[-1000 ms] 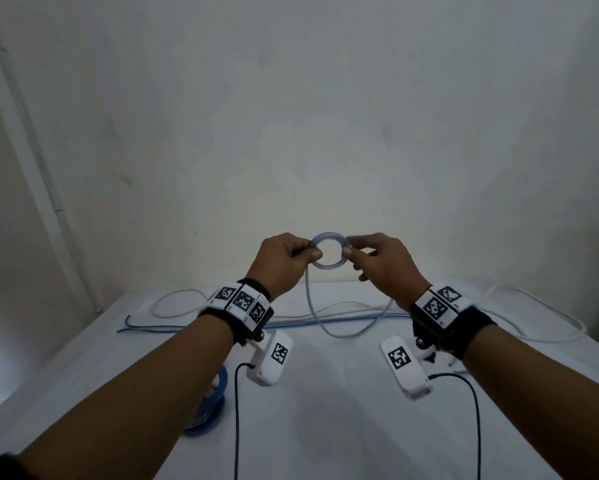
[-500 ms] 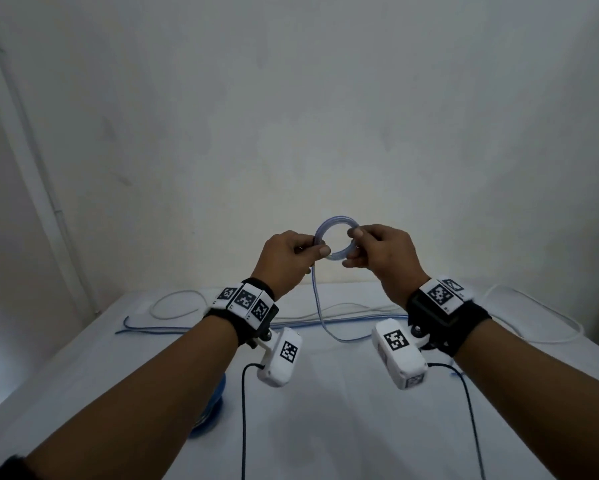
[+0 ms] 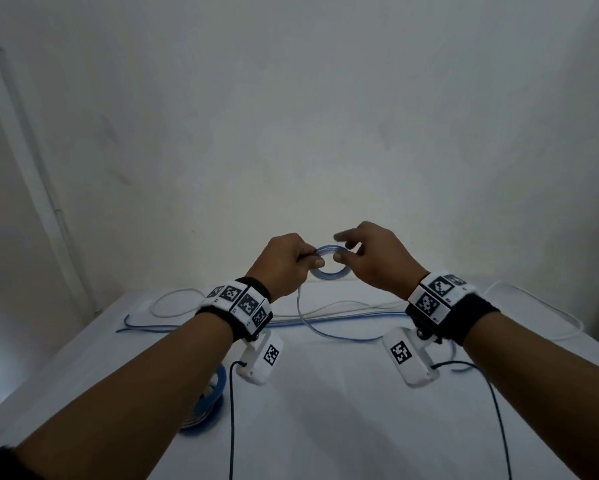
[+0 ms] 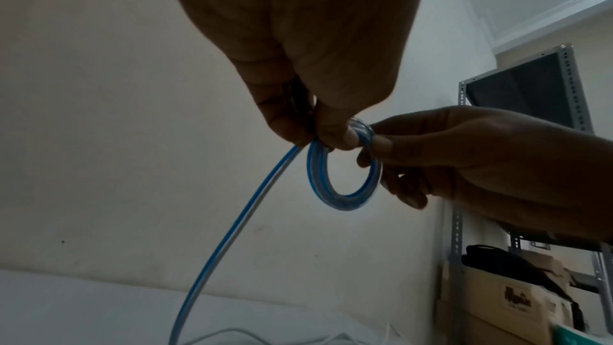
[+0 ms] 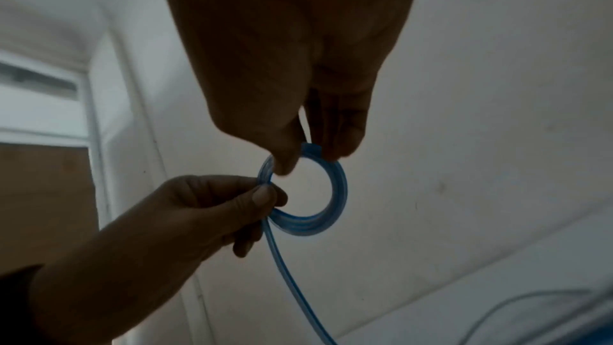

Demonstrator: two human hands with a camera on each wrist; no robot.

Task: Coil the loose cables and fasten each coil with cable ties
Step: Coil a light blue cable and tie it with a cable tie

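Both hands held a small blue cable coil [image 3: 329,268] in the air above the bench [image 3: 325,393]. The left hand [image 3: 284,263] pinched the ring at its 9 o'clock side, fingers curled tight around the turns. The right hand [image 3: 374,261] pinched it near 1 o'clock with thumb and one finger, the other fingers loose. The free length of cable [image 3: 303,313] left the coil just under the left hand and hung toward 6 o'clock, so I judge the right hand must bring the next turn.
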